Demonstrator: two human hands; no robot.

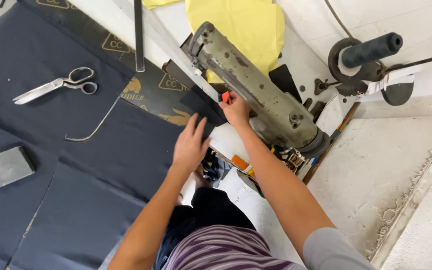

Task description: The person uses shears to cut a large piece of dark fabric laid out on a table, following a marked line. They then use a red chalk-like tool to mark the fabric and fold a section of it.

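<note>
Bottom centre of frame: your striped shirt, both forearms reaching up toward mid-frame.

Your left hand sits centre frame, fingers spread apart and flat, pressing the dark fabric piece where it meets the machine bed. Nothing pinched in it.

Your right hand, just above and right of centre, is tucked against the sewing machine near the needle end, fingertips together on a small red-orange item. Can't tell what it is; too small.

The fabric piece lies dark and angled, centre frame, its edge under the machine head, touching both hands.

Judging by this, you're at the set-up/feeding stage: piece positioned at the needle, not clearly stitched yet. Next move prob. needs the left hand holding the fabric flat and square while the right clears away from the needle area.

Left of frame: big navy cloth panels, a grey block at lower left, a bent metal rod, scissors at upper left, well apart from you.

Top centre: yellow cloth. Upper right: dark thread cone on its stand.
</note>
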